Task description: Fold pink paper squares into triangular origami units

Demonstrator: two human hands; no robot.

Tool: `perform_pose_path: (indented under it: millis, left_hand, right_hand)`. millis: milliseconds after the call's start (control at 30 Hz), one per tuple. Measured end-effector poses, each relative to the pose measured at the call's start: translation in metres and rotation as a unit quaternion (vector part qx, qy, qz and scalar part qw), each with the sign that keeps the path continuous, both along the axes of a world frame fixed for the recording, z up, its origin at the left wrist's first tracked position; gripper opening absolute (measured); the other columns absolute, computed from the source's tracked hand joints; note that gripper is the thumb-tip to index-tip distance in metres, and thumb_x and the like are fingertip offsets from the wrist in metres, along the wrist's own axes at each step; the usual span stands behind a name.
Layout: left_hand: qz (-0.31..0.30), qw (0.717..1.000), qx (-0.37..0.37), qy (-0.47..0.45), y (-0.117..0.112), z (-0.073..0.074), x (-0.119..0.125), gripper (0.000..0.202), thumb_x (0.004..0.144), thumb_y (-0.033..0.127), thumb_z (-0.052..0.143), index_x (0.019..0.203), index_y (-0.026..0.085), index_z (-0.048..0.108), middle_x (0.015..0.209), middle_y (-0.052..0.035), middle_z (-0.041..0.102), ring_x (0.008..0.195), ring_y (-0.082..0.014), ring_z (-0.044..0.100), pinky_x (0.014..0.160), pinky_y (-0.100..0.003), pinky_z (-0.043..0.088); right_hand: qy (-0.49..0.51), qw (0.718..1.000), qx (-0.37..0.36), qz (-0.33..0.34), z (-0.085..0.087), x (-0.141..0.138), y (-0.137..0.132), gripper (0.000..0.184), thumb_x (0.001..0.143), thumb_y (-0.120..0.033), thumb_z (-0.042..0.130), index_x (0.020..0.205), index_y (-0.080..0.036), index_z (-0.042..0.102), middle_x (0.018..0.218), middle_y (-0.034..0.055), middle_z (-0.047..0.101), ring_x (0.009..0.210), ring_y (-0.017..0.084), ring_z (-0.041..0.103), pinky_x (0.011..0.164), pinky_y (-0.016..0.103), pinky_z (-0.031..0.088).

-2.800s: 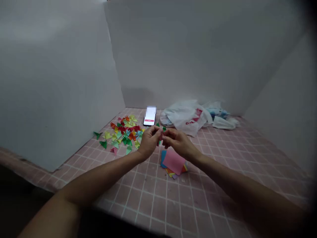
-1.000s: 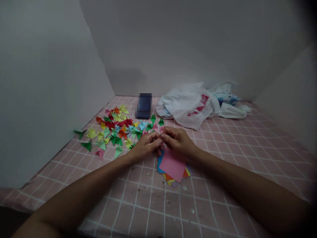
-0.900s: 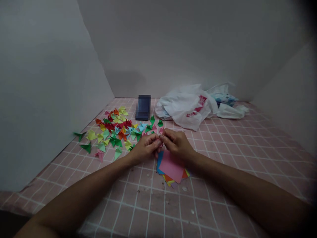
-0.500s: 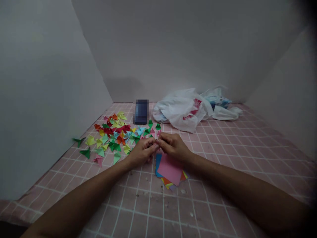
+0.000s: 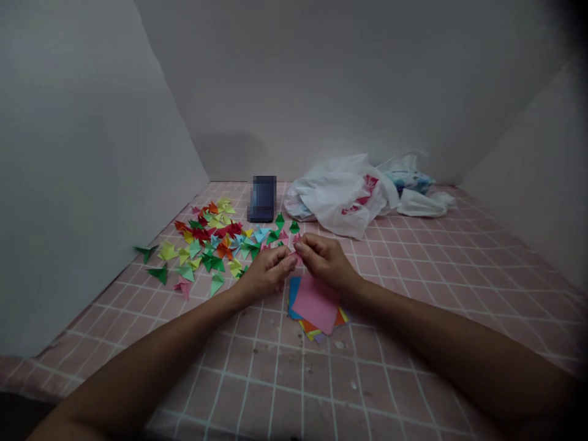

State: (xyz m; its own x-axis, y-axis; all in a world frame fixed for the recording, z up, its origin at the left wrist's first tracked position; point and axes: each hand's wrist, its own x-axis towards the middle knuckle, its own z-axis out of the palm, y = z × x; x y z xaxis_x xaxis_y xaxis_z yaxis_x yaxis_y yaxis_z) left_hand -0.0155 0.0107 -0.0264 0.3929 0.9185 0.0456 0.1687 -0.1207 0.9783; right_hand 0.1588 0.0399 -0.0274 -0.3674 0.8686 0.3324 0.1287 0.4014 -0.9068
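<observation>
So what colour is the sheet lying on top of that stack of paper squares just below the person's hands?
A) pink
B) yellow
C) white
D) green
A: the pink paper square lies on top of the stack of coloured paper squares, with blue, orange and yellow edges showing beneath it, just below the right hand.

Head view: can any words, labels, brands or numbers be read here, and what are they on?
Phone: screen pixelated, nothing readable.
White plastic bag: red printing, too blurred and folded to read.
Coloured paper sheets and folded paper triangles: no writing visible.
</observation>
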Motion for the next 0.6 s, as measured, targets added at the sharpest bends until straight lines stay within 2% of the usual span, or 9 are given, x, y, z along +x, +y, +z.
perform_pose_path:
  millis: [67,167,267,367,500,600]
  left_hand:
    - [-0.002,1.0,0.011,0.013,-0.001,-0.001,0.001,0.044,0.092,0.058,0.056,0.071,0.021,0.045,0.053,0.0064,0.045,0.041,-0.0083,0.043,0.042,-0.022,0.034]
    - [0.023,0.999,-0.017,-0.027,-0.002,-0.004,0.003,0.042,0.092,0.059,0.056,0.075,0.021,0.046,0.053,0.0082,0.043,0.038,-0.0076,0.039,0.041,-0.022,0.036]
    - [0.044,0.997,-0.023,-0.052,-0.001,-0.007,0.005,0.041,0.092,0.059,0.056,0.078,0.021,0.047,0.054,0.008,0.044,0.039,-0.008,0.04,0.041,-0.022,0.036]
    - [0.032,0.999,0.005,-0.033,-0.001,-0.008,0.004,0.038,0.094,0.055,0.054,0.078,0.021,0.048,0.053,0.0069,0.046,0.04,-0.0091,0.043,0.042,-0.022,0.035]
    - [0.037,0.998,0.055,0.0,-0.004,-0.004,0.004,0.036,0.097,0.05,0.052,0.076,0.02,0.05,0.054,0.0065,0.046,0.04,-0.0083,0.041,0.043,-0.023,0.032]
    - [0.044,0.997,0.051,-0.021,-0.007,-0.002,0.006,0.037,0.096,0.051,0.052,0.076,0.021,0.05,0.053,0.0066,0.047,0.041,-0.0087,0.042,0.044,-0.023,0.034]
  right_hand:
    - [-0.007,0.999,0.023,-0.032,-0.001,0.0,0.002,0.053,0.095,-0.06,0.053,0.06,-0.022,0.04,0.053,-0.0048,0.038,0.051,0.01,0.034,0.048,0.026,0.025]
    - [0.038,0.997,-0.06,0.013,-0.003,0.0,0.004,0.055,0.095,-0.067,0.048,0.063,-0.023,0.041,0.048,-0.006,0.04,0.044,0.009,0.036,0.044,0.025,0.027]
    - [0.08,0.986,-0.13,0.065,-0.002,-0.002,0.004,0.049,0.089,-0.068,0.058,0.073,-0.023,0.047,0.052,-0.007,0.048,0.042,0.009,0.043,0.041,0.023,0.032]
    - [0.078,0.985,-0.133,0.081,0.001,-0.002,0.0,0.044,0.083,-0.061,0.07,0.076,-0.021,0.052,0.056,-0.0067,0.051,0.044,0.009,0.046,0.043,0.022,0.034]
    - [0.061,0.993,-0.094,0.044,0.0,-0.003,-0.008,0.045,0.089,-0.058,0.064,0.067,-0.02,0.054,0.05,-0.0063,0.047,0.043,0.008,0.039,0.042,0.023,0.03]
    - [0.099,0.982,-0.151,0.048,-0.004,-0.006,-0.013,0.051,0.091,-0.064,0.057,0.065,-0.021,0.049,0.048,-0.0061,0.046,0.039,0.008,0.039,0.04,0.023,0.029]
